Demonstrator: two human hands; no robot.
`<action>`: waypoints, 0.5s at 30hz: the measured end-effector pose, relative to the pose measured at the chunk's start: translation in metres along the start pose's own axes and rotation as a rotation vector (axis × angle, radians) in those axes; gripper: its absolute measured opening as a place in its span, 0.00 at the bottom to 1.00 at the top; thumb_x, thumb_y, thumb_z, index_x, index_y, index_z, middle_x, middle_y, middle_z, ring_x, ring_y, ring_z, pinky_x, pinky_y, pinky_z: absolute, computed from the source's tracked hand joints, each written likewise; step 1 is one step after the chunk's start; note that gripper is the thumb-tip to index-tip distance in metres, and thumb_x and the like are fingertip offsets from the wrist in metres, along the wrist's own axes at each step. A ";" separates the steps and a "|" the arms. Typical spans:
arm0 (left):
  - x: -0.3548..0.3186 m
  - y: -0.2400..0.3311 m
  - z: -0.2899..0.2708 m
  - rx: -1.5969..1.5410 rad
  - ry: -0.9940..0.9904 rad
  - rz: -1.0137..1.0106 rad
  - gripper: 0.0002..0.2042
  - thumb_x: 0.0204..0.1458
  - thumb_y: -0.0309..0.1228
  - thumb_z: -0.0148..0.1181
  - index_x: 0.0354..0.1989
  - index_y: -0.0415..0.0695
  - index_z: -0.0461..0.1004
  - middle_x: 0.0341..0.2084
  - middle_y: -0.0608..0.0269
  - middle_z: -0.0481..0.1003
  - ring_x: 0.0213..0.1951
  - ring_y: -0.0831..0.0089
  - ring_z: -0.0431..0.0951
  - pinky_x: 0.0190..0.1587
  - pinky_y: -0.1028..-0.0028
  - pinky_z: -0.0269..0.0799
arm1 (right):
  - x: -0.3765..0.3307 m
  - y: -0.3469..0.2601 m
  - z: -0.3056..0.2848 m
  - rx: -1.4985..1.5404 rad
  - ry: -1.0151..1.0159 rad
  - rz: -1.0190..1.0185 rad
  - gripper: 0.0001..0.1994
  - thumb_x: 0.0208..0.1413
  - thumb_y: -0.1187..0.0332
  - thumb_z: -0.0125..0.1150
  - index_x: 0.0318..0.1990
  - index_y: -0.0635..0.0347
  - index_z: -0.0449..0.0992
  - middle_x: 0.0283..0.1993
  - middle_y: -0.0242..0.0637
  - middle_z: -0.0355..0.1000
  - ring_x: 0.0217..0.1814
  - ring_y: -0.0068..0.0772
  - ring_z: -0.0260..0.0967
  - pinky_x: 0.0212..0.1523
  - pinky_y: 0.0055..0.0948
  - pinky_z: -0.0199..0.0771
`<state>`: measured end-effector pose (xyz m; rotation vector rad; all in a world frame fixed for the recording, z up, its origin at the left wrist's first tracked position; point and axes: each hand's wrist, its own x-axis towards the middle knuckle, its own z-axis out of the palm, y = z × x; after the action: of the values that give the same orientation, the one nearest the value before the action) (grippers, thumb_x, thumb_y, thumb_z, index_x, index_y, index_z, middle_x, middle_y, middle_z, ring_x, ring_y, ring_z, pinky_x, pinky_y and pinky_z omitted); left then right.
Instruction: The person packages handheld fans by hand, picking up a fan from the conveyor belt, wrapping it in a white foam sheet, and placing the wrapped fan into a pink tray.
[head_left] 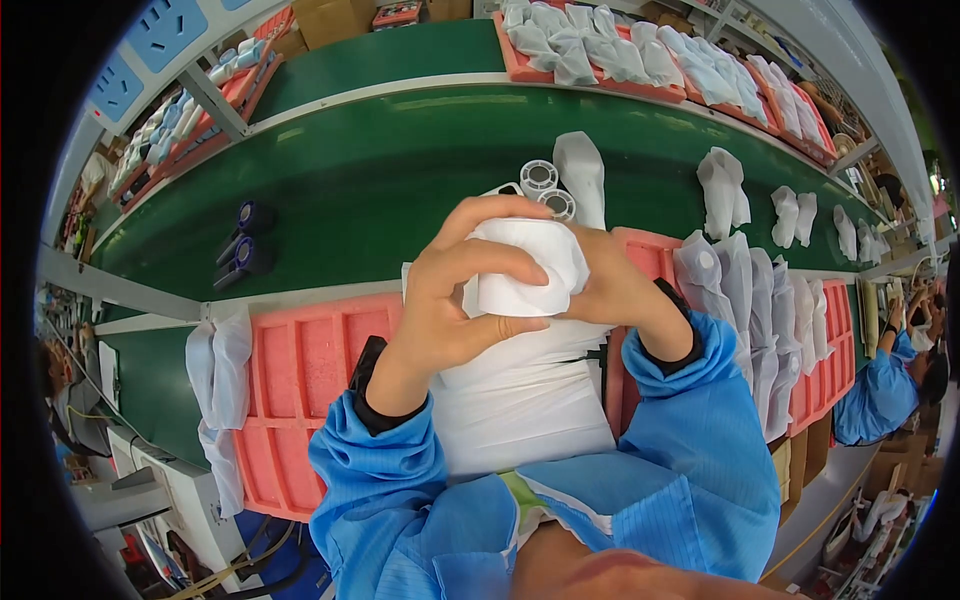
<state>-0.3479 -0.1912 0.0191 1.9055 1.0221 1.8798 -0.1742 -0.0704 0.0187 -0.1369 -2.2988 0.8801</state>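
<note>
In front of my chest, both hands grip a white-wrapped bundle (530, 270); its thin sheet-like wrap is creased, and what is inside cannot be seen. My left hand (440, 280) curls its fingers over the top and left side, with the thumb underneath. From the right, my right hand (610, 285) presses against the bundle, its fingers partly hidden behind it. Below lies a stack of white bags or sheets (520, 410). Just beyond my hands, on the green belt (390, 170), are white devices with round ringed ends (540, 177), beside a white-wrapped item (582, 185).
Two dark purple devices (242, 255) lie on the belt at left. A pink compartment tray (285, 390) flanks me on the left, with wrapped items (218, 370) at its edge. Another pink tray (645, 255) with wrapped items (745, 310) is at right. A person's blue sleeve (885, 395) shows far right.
</note>
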 end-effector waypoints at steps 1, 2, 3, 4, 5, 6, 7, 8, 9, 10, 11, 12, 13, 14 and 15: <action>0.002 0.002 -0.001 0.004 -0.051 0.072 0.27 0.37 0.29 0.75 0.49 0.45 0.73 0.49 0.54 0.69 0.50 0.63 0.72 0.48 0.66 0.69 | -0.004 0.007 0.001 0.059 -0.112 0.010 0.29 0.40 0.72 0.70 0.52 0.64 0.67 0.45 0.44 0.72 0.47 0.42 0.72 0.42 0.36 0.73; 0.000 0.001 -0.001 0.002 -0.054 0.072 0.27 0.37 0.29 0.75 0.49 0.45 0.73 0.49 0.54 0.69 0.50 0.63 0.72 0.48 0.66 0.69 | -0.005 0.009 0.002 0.118 -0.223 0.021 0.29 0.40 0.73 0.69 0.53 0.64 0.66 0.43 0.45 0.73 0.46 0.45 0.74 0.43 0.37 0.73; -0.003 0.000 0.002 0.050 0.132 -0.039 0.26 0.36 0.29 0.76 0.47 0.45 0.74 0.49 0.54 0.68 0.50 0.63 0.71 0.49 0.66 0.68 | -0.006 0.010 0.003 0.117 -0.220 0.022 0.29 0.40 0.73 0.69 0.53 0.64 0.66 0.43 0.45 0.73 0.46 0.45 0.74 0.43 0.37 0.73; -0.006 0.001 0.005 0.098 0.319 -0.150 0.25 0.36 0.30 0.76 0.45 0.46 0.75 0.49 0.54 0.68 0.50 0.62 0.70 0.50 0.66 0.67 | -0.007 0.010 0.006 -0.022 -0.123 0.085 0.28 0.41 0.73 0.68 0.53 0.65 0.66 0.41 0.47 0.73 0.44 0.48 0.74 0.42 0.37 0.73; -0.009 0.001 0.008 0.145 0.505 -0.262 0.24 0.35 0.30 0.77 0.44 0.46 0.76 0.49 0.55 0.68 0.51 0.62 0.70 0.51 0.66 0.66 | -0.008 0.010 0.008 -0.162 -0.026 0.148 0.27 0.41 0.74 0.68 0.52 0.66 0.66 0.39 0.48 0.74 0.42 0.51 0.74 0.41 0.38 0.73; -0.009 0.002 0.014 0.142 0.502 -0.261 0.24 0.35 0.30 0.77 0.44 0.46 0.76 0.49 0.55 0.68 0.51 0.62 0.70 0.51 0.66 0.66 | -0.009 0.009 0.010 -0.302 0.072 0.211 0.27 0.41 0.74 0.67 0.51 0.67 0.66 0.37 0.50 0.74 0.40 0.55 0.74 0.40 0.38 0.73; -0.008 0.007 0.022 0.235 0.497 -0.218 0.22 0.35 0.31 0.77 0.41 0.46 0.77 0.48 0.55 0.68 0.50 0.61 0.70 0.51 0.66 0.66 | -0.009 0.007 0.014 -0.300 0.070 0.210 0.27 0.41 0.74 0.67 0.51 0.67 0.66 0.37 0.50 0.74 0.40 0.55 0.74 0.40 0.38 0.73; -0.008 0.010 0.029 0.327 0.491 -0.175 0.20 0.35 0.31 0.77 0.39 0.46 0.77 0.48 0.56 0.68 0.49 0.61 0.70 0.50 0.66 0.66 | -0.009 0.003 0.019 -0.330 0.095 0.219 0.26 0.42 0.75 0.67 0.51 0.67 0.66 0.38 0.51 0.73 0.40 0.56 0.74 0.40 0.38 0.73; -0.007 0.012 0.032 0.418 0.483 -0.131 0.18 0.35 0.31 0.76 0.37 0.46 0.78 0.48 0.56 0.67 0.48 0.61 0.70 0.50 0.66 0.66 | -0.009 0.000 0.024 -0.360 0.120 0.228 0.25 0.42 0.75 0.67 0.50 0.68 0.66 0.39 0.53 0.73 0.41 0.58 0.73 0.39 0.39 0.72; -0.009 0.010 0.031 0.419 0.484 -0.133 0.18 0.35 0.31 0.76 0.37 0.46 0.78 0.48 0.56 0.67 0.48 0.61 0.70 0.50 0.66 0.66 | -0.009 -0.003 0.027 -0.391 0.146 0.238 0.25 0.42 0.75 0.67 0.49 0.68 0.66 0.40 0.54 0.73 0.42 0.59 0.72 0.38 0.39 0.72; -0.012 0.006 0.028 0.523 0.469 -0.021 0.17 0.35 0.31 0.76 0.35 0.45 0.78 0.47 0.56 0.67 0.48 0.61 0.69 0.49 0.66 0.66 | -0.008 -0.006 0.030 -0.390 0.144 0.239 0.25 0.42 0.75 0.67 0.49 0.68 0.66 0.40 0.54 0.73 0.42 0.59 0.72 0.38 0.39 0.72; -0.014 0.002 0.026 0.623 0.451 0.095 0.16 0.36 0.31 0.76 0.34 0.45 0.79 0.47 0.57 0.67 0.48 0.62 0.69 0.48 0.66 0.66 | -0.007 -0.010 0.032 -0.410 0.148 0.208 0.22 0.43 0.75 0.66 0.46 0.68 0.65 0.38 0.54 0.73 0.40 0.59 0.72 0.36 0.41 0.71; -0.014 0.000 0.024 0.723 0.431 0.211 0.14 0.36 0.30 0.76 0.32 0.45 0.79 0.47 0.57 0.67 0.48 0.62 0.69 0.47 0.66 0.66 | -0.006 -0.013 0.034 -0.430 0.151 0.177 0.19 0.44 0.74 0.66 0.43 0.68 0.65 0.36 0.53 0.72 0.39 0.58 0.71 0.33 0.43 0.71; -0.016 0.000 0.024 0.722 0.431 0.211 0.14 0.36 0.30 0.76 0.32 0.45 0.79 0.47 0.57 0.67 0.48 0.62 0.69 0.47 0.66 0.66 | -0.005 -0.014 0.034 -0.450 0.153 0.146 0.17 0.46 0.73 0.65 0.40 0.68 0.64 0.34 0.53 0.71 0.38 0.58 0.71 0.31 0.44 0.70; -0.018 0.000 0.023 0.761 0.402 0.209 0.14 0.36 0.29 0.75 0.32 0.44 0.79 0.47 0.57 0.68 0.47 0.63 0.69 0.46 0.67 0.66 | -0.005 -0.014 0.035 -0.449 0.153 0.146 0.17 0.46 0.73 0.65 0.40 0.68 0.64 0.34 0.53 0.71 0.38 0.58 0.71 0.31 0.44 0.70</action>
<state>-0.3240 -0.1968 0.0027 2.0951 1.9578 2.2618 -0.1899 -0.1020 0.0050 -0.5530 -2.3248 0.3909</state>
